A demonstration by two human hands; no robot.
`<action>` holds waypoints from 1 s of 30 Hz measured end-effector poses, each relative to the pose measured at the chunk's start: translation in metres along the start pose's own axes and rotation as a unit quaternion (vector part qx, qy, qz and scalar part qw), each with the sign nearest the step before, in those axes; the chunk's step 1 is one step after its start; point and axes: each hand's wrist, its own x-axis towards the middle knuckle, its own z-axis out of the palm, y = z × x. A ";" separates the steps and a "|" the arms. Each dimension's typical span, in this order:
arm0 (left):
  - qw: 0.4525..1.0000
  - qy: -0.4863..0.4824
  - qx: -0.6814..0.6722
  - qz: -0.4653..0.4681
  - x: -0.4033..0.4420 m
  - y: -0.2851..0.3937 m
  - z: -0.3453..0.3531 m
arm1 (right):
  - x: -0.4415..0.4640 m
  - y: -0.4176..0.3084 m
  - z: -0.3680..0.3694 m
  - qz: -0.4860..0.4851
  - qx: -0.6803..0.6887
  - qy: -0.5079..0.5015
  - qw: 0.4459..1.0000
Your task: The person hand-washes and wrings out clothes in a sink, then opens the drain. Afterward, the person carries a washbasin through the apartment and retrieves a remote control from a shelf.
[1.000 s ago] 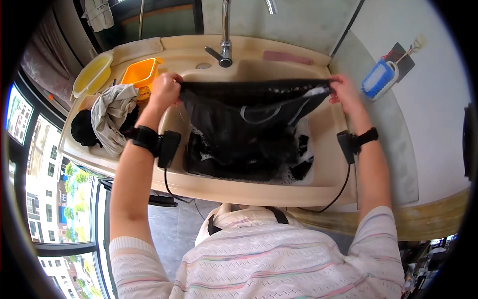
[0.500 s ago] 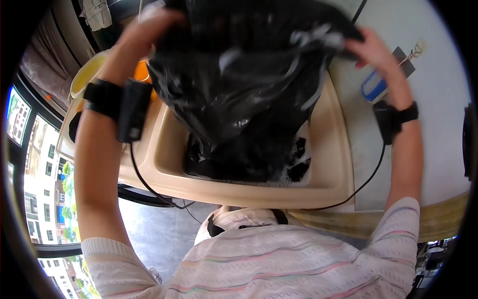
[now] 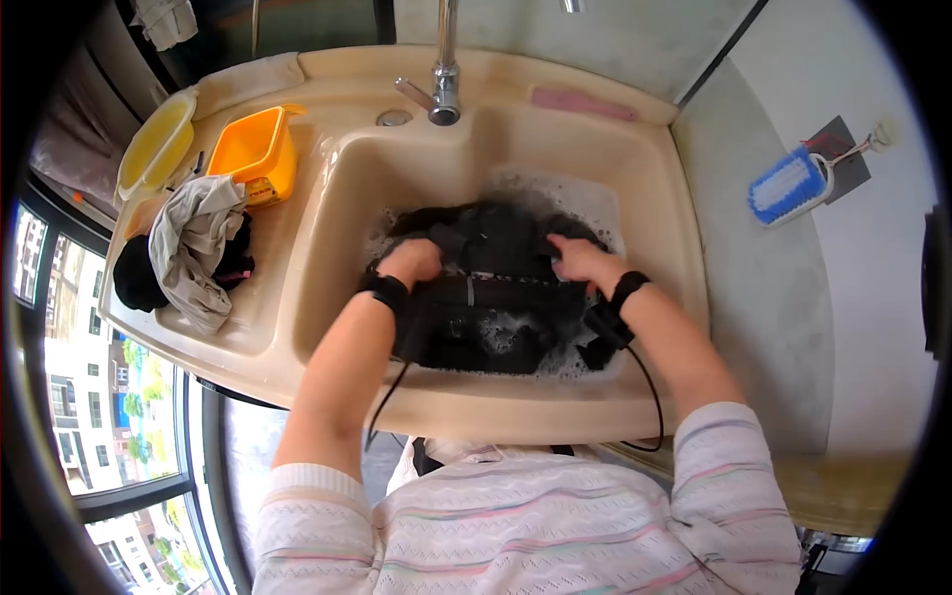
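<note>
A wet black garment [image 3: 496, 238] lies bunched in soapy water in the beige sink [image 3: 337, 248]. A band with a small pale tag runs across its middle. My left hand [image 3: 412, 261] is closed on the cloth at the left. At the right, my right hand [image 3: 580, 260] grips it with the fingers partly sunk in the folds. White foam [image 3: 506, 332] floats over the dark fabric near the front wall of the basin.
A faucet [image 3: 445, 89] rises behind the basin. On the left ledge are a grey garment [image 3: 195, 258], a black cloth [image 3: 137, 276], an orange container [image 3: 260, 154] and a yellow basin [image 3: 159, 144]. A blue brush [image 3: 788, 186] hangs on the right wall.
Both hands have come down from high above the sink, bringing the black garment into the water. The faucet and the left ledge, hidden before, now show.
</note>
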 end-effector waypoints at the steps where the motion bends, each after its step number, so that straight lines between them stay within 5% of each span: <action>1: 0.997 0.058 0.036 0.029 0.032 -0.014 0.042 | 0.016 -0.001 0.018 -0.004 -0.081 -0.023 0.996; 8: 0.998 -0.048 0.044 -0.004 0.096 -0.021 0.100 | 0.075 0.026 0.082 0.020 -0.151 -0.088 0.984; 20: 1.000 -0.006 0.024 0.010 0.113 -0.021 0.078 | 0.109 0.045 0.071 -0.061 -0.233 -0.052 0.969; 22: 0.999 0.027 -0.019 0.001 0.099 -0.031 0.059 | 0.103 0.057 0.063 -0.085 -0.104 0.016 0.991; 24: 0.959 0.110 -0.255 -0.060 0.081 -0.039 0.044 | 0.062 0.041 0.026 0.028 0.090 0.000 0.996; 27: 0.951 0.179 -0.240 -0.078 0.054 -0.040 0.007 | 0.035 0.054 -0.028 0.072 0.265 0.070 0.959; 30: 0.930 0.291 -0.217 -0.059 0.038 -0.049 -0.019 | 0.009 0.073 -0.091 0.045 0.274 0.190 0.942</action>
